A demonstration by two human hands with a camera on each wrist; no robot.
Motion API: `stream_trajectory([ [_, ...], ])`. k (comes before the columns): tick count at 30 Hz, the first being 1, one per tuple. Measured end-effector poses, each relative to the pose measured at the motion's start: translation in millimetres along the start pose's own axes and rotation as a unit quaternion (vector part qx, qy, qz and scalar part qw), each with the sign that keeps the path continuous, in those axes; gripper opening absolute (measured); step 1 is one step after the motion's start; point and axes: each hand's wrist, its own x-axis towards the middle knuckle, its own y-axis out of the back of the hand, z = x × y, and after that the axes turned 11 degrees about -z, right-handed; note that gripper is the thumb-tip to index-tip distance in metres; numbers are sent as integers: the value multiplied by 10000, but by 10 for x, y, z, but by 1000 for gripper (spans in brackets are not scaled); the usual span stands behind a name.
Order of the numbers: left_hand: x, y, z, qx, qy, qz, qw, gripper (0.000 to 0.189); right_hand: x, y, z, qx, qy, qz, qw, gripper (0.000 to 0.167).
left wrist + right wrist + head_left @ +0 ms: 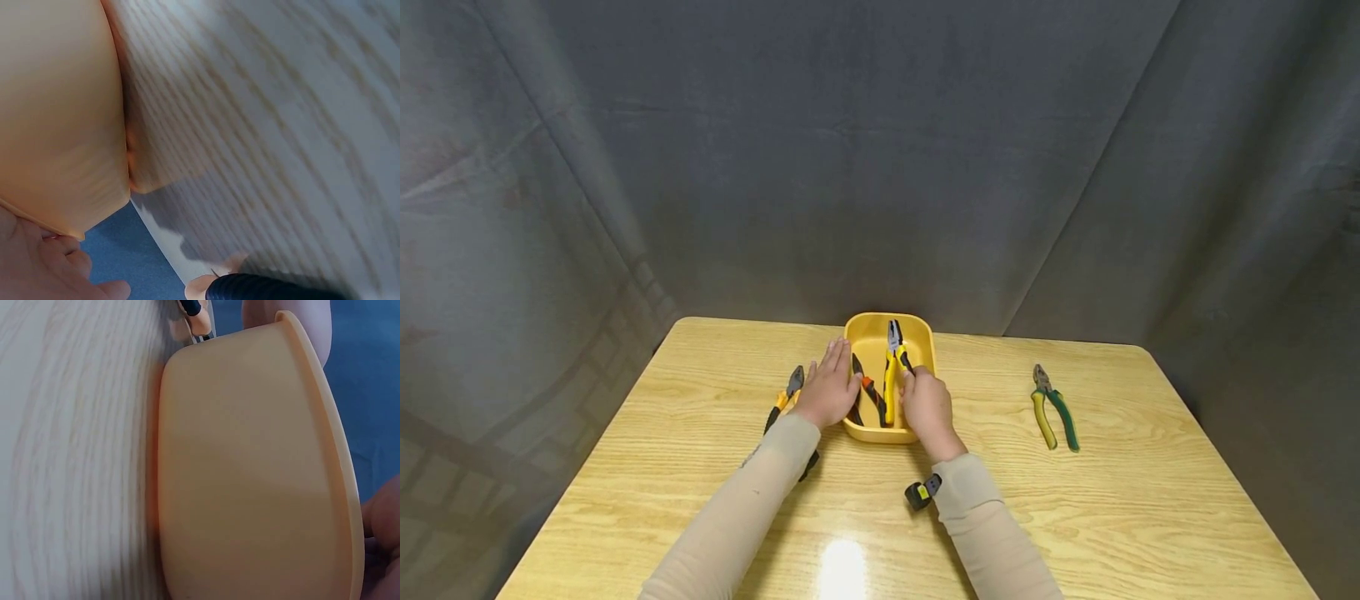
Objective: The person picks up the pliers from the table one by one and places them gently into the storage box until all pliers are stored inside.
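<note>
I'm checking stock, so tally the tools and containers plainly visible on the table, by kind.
Pliers: 4 (yellow pair and red-black pair in the tub; orange-black pair and green-yellow pair on the table)
Tubs: 1
Total: 5
The dark piece beside the left hand seems part of the red-black pair, but that's unclear.
</note>
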Motion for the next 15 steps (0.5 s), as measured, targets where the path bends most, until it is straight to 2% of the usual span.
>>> stream_trajectory([
  [6, 3, -10, -10, -39, 2, 8, 10000, 66, -5, -37, 1, -508, 117, 125, 9986, 29],
  [15, -5, 7, 5, 10, 6, -49, 10000, 66, -8, -98, 13, -1255, 355, 283, 9910, 32],
])
